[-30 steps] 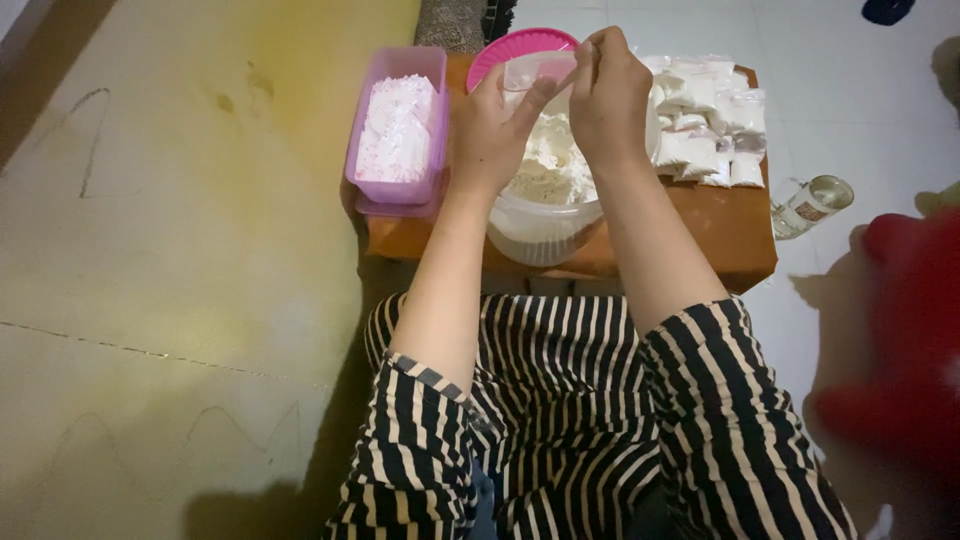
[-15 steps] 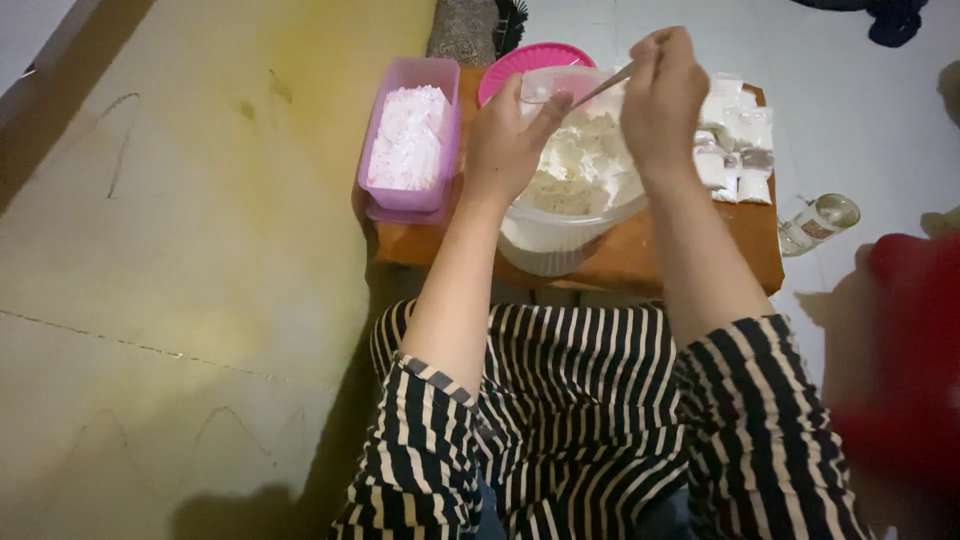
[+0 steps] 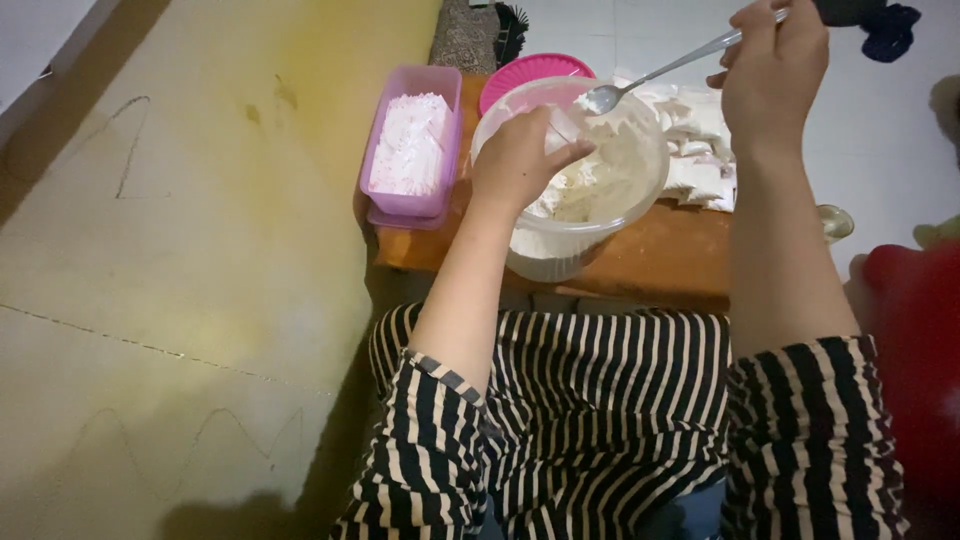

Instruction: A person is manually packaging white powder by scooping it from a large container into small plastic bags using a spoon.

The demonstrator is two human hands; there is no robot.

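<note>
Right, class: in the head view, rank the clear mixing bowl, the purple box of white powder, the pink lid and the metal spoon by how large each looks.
1. Clear mixing bowl
2. Purple box of white powder
3. Metal spoon, long but thin
4. Pink lid, unsure, as the bowl hides most of it

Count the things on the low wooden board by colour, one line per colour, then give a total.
Purple: 1, the rectangular tub of white powder
Pink: 1, the round lid
Clear: 1, the round bowl of pale mix
White: 1, the heap of small packets
Total: 4
</note>
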